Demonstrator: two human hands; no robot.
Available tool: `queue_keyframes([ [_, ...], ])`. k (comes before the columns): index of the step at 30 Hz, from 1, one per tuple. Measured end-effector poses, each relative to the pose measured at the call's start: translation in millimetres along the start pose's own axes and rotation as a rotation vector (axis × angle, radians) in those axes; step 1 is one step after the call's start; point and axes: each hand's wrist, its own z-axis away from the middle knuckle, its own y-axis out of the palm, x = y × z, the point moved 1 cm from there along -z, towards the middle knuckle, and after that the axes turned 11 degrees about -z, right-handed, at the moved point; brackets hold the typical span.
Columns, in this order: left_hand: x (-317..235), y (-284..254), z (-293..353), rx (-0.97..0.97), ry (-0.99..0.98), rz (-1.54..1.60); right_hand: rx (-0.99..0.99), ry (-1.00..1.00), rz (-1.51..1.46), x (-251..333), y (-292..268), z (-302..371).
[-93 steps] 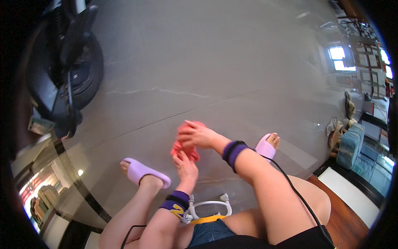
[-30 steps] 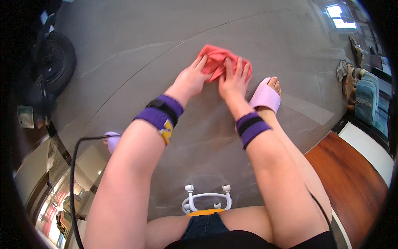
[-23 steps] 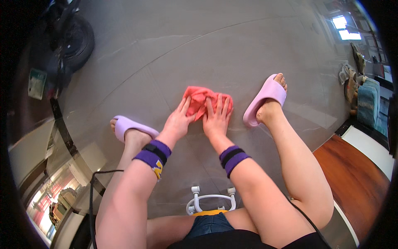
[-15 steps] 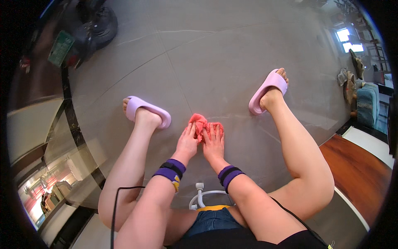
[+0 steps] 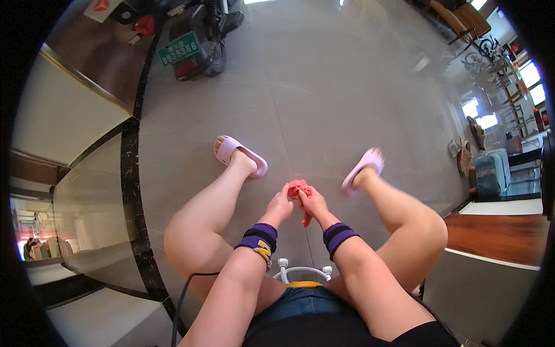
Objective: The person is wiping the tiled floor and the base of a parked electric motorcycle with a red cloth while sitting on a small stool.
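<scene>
A coral-red cloth is bunched up between my two hands, and one end of it hangs down below them. My left hand grips its left side with the fingers curled in. On the other side, my right hand closes round the cloth with the thumb on top. Both hands are held in front of me, between my knees, with the cloth apart from the floor. Purple bands with black straps circle both wrists. Parts of the fingers are hidden by the cloth.
Grey glossy tiles make up the floor. My feet wear pink slides. Under me are a yellow seat and a white frame with casters. A scooter stands far left; shoes and a blue padded seat are at right.
Both hands have lifted the cloth off the floor and gathered it up. My right foot has moved inward and nearer, and the view has shifted, showing more of the scooter.
</scene>
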Motion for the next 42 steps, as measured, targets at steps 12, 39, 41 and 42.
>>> queue_keyframes([
  [12,-33.3,-28.9,-19.5,-0.131,-0.107,0.362,0.148,-0.254,-0.569,-8.1,11.4,-42.2],
  [39,71.7,10.1,-116.3,-0.351,0.164,-0.334,-0.170,-0.618,0.553,5.2,7.6,-159.1],
  [41,65.6,22.0,-130.2,-0.325,0.186,-0.402,-0.141,-0.616,0.687,-5.6,18.6,-168.4],
  [42,60.0,26.8,-138.6,-0.308,0.222,-0.469,-0.125,-0.622,0.823,-11.2,21.1,-171.3],
])
